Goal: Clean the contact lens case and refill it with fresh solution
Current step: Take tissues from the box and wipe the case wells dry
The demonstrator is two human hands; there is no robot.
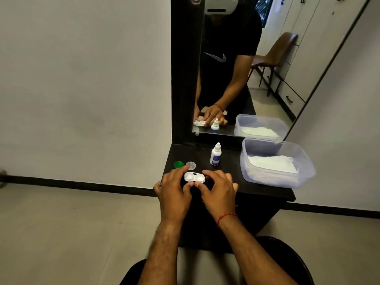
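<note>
Through the head camera I look down on a small dark table [226, 168] set against a tall mirror [273, 95]. Both of my hands are at the near edge of the table, gripping a white contact lens case [194, 177] between them. The left hand [174, 192] curls its fingers round the left end of the case, and the right hand [218, 191] curls round the right end. The two thumbs meet at the near side of the case. Both round wells face up and are uncovered. I cannot tell whether the case rests on the table or is held just above it. Just behind the left hand lie two loose caps side by side, a green cap [178, 164] on the left and a clear cap [190, 165] on the right. Further back, near the mirror, a small white solution bottle [215, 154] with a blue label stands upright, with its nozzle tip on. On the right side of the table sits a clear plastic tub [267, 148] with white tissue [271, 164] in it. A red thread [226, 216] circles the right wrist. The mirror reflects the hands, the bottle, the tub and a brown chair [275, 52]. A pale tiled floor [61, 223] lies below the table.
</note>
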